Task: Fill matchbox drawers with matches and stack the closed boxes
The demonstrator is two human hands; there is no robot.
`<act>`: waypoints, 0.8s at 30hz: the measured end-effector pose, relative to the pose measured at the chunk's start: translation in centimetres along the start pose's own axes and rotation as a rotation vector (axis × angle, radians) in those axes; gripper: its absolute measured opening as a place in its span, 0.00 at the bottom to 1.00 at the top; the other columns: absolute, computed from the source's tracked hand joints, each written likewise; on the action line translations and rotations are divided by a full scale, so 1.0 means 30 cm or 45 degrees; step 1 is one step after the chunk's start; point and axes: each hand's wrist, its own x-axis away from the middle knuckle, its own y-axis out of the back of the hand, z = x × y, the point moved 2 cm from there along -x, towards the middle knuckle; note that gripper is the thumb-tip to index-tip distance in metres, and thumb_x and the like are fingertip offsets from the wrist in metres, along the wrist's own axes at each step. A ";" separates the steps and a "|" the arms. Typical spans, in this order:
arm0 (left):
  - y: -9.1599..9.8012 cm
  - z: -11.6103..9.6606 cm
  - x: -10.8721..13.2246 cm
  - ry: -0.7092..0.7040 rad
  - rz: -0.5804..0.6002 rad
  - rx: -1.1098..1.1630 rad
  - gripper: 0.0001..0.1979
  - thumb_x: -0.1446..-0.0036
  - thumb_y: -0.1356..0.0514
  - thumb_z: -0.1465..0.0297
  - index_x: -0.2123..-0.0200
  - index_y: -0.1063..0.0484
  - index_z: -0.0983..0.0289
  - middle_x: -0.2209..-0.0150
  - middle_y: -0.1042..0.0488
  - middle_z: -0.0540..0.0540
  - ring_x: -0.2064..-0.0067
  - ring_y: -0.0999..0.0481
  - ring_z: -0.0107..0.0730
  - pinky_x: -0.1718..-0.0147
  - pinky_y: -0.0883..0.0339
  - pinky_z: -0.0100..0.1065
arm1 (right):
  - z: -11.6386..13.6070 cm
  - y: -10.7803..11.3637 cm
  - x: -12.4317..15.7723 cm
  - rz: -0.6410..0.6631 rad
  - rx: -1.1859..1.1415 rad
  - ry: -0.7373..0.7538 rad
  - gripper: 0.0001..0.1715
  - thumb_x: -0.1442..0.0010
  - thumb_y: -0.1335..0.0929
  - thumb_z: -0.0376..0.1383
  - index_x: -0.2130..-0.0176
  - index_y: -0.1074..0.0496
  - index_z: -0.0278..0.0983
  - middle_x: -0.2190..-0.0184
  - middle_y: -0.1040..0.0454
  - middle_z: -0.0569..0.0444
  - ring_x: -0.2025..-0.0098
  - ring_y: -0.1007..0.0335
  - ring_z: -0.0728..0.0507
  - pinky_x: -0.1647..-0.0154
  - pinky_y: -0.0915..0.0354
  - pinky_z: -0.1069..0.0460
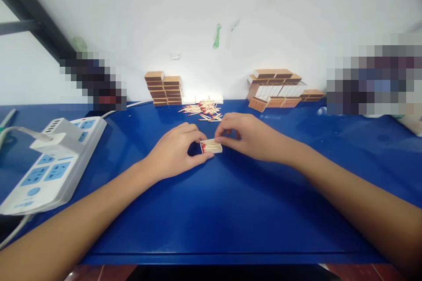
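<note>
A small white matchbox tray (216, 151) holds matches (209, 145), their red heads toward the left. My left hand (176, 149) grips the tray from the left, thumb along its near side and fingers at its far side. Over the tray's right end, the thumb and index finger of my right hand (245, 136) are pinched together by the plain match ends. What sits between those fingertips is hidden. Just beyond the tray lies a loose pile of red-tipped matches (201, 109) on the blue table (211, 210).
Stacked brown matchboxes (165, 89) stand against the wall at the back left. Another matchbox stack (277, 90), with white pieces in its middle, is at the back right. A white power strip (62, 171) with a plugged-in adapter (57, 136) and cables lies left.
</note>
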 end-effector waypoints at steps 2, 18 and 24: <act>0.004 0.000 0.000 0.000 -0.032 -0.001 0.13 0.38 0.33 0.59 0.56 0.22 0.61 0.60 0.23 0.55 0.58 0.25 0.40 0.58 0.32 0.40 | -0.027 0.018 0.001 -0.038 0.024 -0.033 0.08 0.34 0.31 0.37 0.63 0.22 0.38 0.66 0.23 0.52 0.64 0.30 0.45 0.63 0.38 0.50; 0.000 0.004 0.000 0.017 -0.026 -0.017 0.12 0.38 0.34 0.59 0.58 0.23 0.61 0.60 0.22 0.54 0.58 0.26 0.40 0.58 0.32 0.40 | -0.065 0.012 0.000 -0.127 -0.023 -0.068 0.11 0.30 0.34 0.38 0.52 0.24 0.39 0.59 0.22 0.50 0.60 0.29 0.43 0.60 0.36 0.49; -0.004 0.007 0.002 0.005 -0.043 -0.033 0.13 0.38 0.34 0.59 0.59 0.24 0.62 0.62 0.23 0.54 0.59 0.27 0.39 0.58 0.33 0.40 | 0.012 -0.008 -0.013 -0.247 -0.369 -0.182 0.11 0.33 0.31 0.40 0.59 0.19 0.39 0.62 0.18 0.52 0.64 0.28 0.44 0.63 0.34 0.48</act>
